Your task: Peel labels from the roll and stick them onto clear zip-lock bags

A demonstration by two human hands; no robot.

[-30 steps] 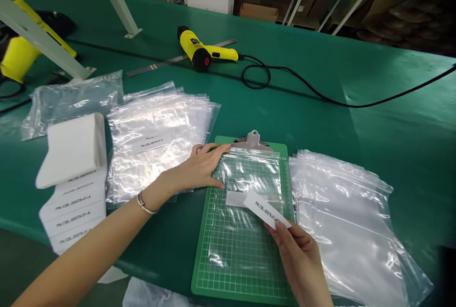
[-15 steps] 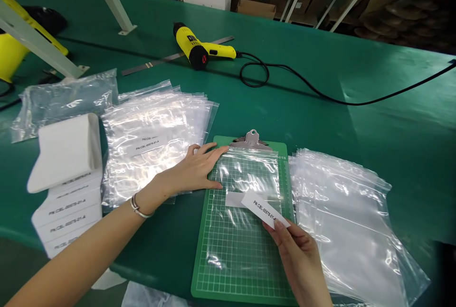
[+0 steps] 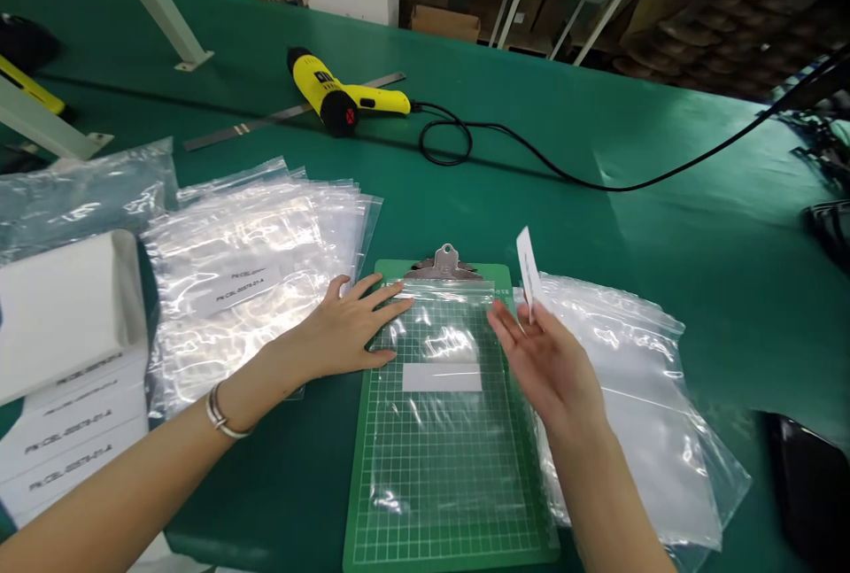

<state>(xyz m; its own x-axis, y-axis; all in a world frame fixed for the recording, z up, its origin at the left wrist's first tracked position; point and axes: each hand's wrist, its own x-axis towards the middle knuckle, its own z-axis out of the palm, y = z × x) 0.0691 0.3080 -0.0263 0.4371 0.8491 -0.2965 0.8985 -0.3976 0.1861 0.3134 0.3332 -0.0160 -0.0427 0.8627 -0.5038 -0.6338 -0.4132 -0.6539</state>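
Observation:
A clear zip bag (image 3: 438, 449) lies flat on a green gridded clipboard (image 3: 355, 520), its zip edge just below the metal clip (image 3: 447, 263). A blank white strip (image 3: 442, 377) shows at the bag's middle. My left hand (image 3: 349, 325) rests with spread fingers on the bag's upper left corner. Over the right edge of the clipboard, my right hand (image 3: 548, 360) pinches a white printed label (image 3: 528, 263) that stands upright, turned nearly edge-on, so its print is hardly readable.
Left of the clipboard is a pile of labelled zip bags (image 3: 266, 228), beside a folded stack of labels (image 3: 59, 316). More clear bags (image 3: 637, 396) lie on the right. Behind are a yellow heat gun (image 3: 325, 95), its black cable (image 3: 531, 143) and a steel ruler (image 3: 252, 124).
My right hand has lifted the label up and away from the bag's middle, turning palm up. My left hand stays at the bag's corner. The view has shifted to the right.

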